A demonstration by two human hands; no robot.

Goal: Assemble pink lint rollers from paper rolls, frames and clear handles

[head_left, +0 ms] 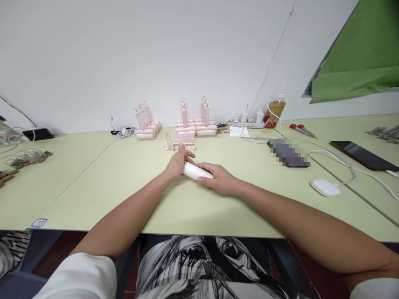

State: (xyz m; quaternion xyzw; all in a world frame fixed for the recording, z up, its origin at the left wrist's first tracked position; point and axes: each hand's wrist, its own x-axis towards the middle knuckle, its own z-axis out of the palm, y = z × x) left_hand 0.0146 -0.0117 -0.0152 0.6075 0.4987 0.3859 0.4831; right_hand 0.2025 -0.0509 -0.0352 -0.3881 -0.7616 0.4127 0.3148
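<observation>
A white sticky-paper roll (197, 171), like a lint roller refill, lies slantwise between my hands just above or on the table. My right hand (220, 178) is closed around its near right end, thumb in front and fingers behind. At the far left end, my left hand (178, 162) touches the roll with its palm side. Its thumb points up and its fingers are stretched out apart. Just beyond the left hand lie an open pink lint roller case (190, 146) and a small clear-pink handle (168, 141) standing upright. The left hand partly hides the case.
Several pink lint rollers (145, 133) with upright handles stand in groups along the wall. Rightward are a power strip (246, 123), a drink bottle (277, 111), red-handled tools (301, 128), a phone (364, 155), a white charger (326, 187) and cables. Small packed items (28, 157) lie far left.
</observation>
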